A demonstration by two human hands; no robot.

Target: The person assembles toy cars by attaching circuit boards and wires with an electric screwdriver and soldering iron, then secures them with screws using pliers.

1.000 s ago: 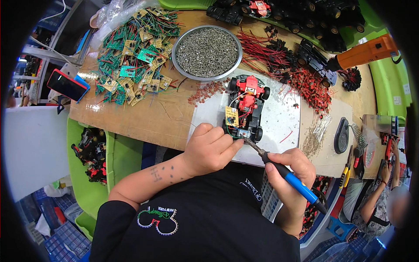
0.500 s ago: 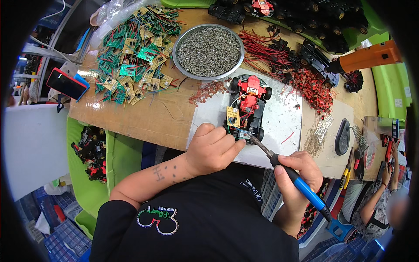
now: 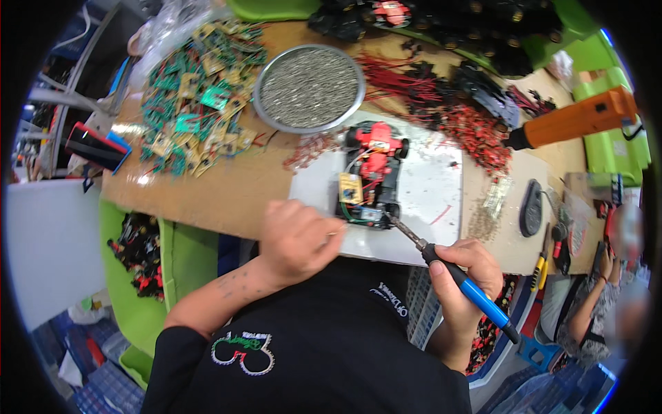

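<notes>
A toy car chassis in black and red lies on a white board in front of me. A tan circuit board with thin wires sits on its left side. My right hand grips a soldering iron by its blue and black handle. The iron's tip reaches the chassis's near end; whether it touches cannot be told. Left of that end, apart from the chassis, my left hand is closed and slightly blurred. Something thin shows at its fingertips, too small to name.
Beyond the chassis stands a metal bowl of screws. Piled circuit boards lie left, red and black wires right. An orange power tool juts in. Green bins flank the table; another person's arm shows far right.
My left hand has drawn back leftward from the chassis's near end. The iron's tip stays by that end. The whole view has shifted slightly.
</notes>
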